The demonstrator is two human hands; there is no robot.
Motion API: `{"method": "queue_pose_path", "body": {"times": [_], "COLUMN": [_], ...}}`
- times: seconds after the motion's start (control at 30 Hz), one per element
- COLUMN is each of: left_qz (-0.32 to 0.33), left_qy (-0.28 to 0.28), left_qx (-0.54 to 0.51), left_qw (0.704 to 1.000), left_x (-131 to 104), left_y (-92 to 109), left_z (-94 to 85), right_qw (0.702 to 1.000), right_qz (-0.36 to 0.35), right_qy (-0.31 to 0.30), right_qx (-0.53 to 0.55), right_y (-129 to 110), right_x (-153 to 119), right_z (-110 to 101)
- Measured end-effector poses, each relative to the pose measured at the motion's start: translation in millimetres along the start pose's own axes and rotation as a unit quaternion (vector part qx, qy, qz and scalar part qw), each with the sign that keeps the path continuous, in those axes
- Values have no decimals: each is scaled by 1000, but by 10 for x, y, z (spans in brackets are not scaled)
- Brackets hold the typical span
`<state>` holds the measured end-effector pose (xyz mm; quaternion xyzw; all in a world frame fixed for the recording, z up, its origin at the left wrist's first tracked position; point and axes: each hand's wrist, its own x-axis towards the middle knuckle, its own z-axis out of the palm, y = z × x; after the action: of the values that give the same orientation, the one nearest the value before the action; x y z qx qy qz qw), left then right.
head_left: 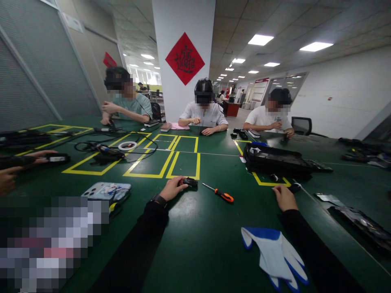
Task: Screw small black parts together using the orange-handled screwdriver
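Near the middle of the table, my left hand (174, 188) is closed on a small black plastic part (191, 182), holding its left end between thumb and fingers. An orange-and-black screwdriver (224, 195) lies just right of that part, its shaft pointing toward it. Farther right, my right hand (286, 198) rests low over the table with fingers bent, against a small dark part (295, 187); its fingertips are partly hidden. Close behind it sits another small black piece with a pale spot (275, 178). A white-and-blue work glove (276, 254) lies between my forearms.
A long black casing (275, 158) lies beyond my right hand, and an opened device (362, 221) at far right. Yellow tape outlines (146, 176) mark the green table. Left are a phone-shaped case (106, 191), cables and a white ring (127, 146). Several people sit around; a co-worker's hand (38, 156) reaches in left.
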<state>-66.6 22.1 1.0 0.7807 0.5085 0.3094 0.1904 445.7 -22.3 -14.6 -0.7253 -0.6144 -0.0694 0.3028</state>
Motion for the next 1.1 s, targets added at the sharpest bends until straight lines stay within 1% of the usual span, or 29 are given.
{"method": "queue_pose_path", "body": {"times": [0.07, 0.13, 0.17, 0.23, 0.27, 0.33, 0.4, 0.43, 0.5, 0.57, 0.63, 0.73, 0.87, 1.1], "left_qz": [28, 52, 61, 72, 75, 78, 80, 81, 81, 77, 70, 60, 63, 72], "left_qy": [-22, -33, -34, -39, -41, -41, -39, -38, -39, -38, -38, -38, -34, -27], "left_qx": [-14, -18, -15, -1, 7, 18, 21, 21, 23, 29, 34, 34, 32, 31], "left_qw": [999, 998, 997, 997, 996, 996, 996, 996, 996, 996, 996, 997, 997, 997], "left_x": [-15, -25, -27, -26, -25, -19, -14, -13, -14, -16, -20, -24, -23, -15], "left_y": [35, 75, 96, 134, 149, 170, 177, 179, 182, 188, 199, 215, 217, 184], "left_z": [5, 25, 39, 67, 79, 94, 97, 95, 90, 86, 85, 83, 84, 98], "right_qw": [999, 997, 995, 986, 978, 953, 930, 925, 934, 953, 964, 960, 954, 951], "right_qz": [-12, -6, 4, 28, 44, 98, 155, 172, 166, 123, 77, 31, -30, -96], "right_qy": [9, 44, 76, 158, 203, 286, 333, 338, 313, 259, 213, 194, 169, 126], "right_qx": [43, 60, 57, 38, 22, -6, -16, -20, -46, -94, -143, -199, -244, -266], "right_y": [-11, 30, 73, 198, 271, 410, 505, 529, 528, 483, 430, 400, 474, 626], "right_x": [-62, -78, -65, -4, 35, 109, 156, 167, 171, 162, 155, 147, 131, 169], "right_z": [-21, -62, -89, -147, -175, -218, -244, -251, -266, -290, -330, -405, -473, -456]}}
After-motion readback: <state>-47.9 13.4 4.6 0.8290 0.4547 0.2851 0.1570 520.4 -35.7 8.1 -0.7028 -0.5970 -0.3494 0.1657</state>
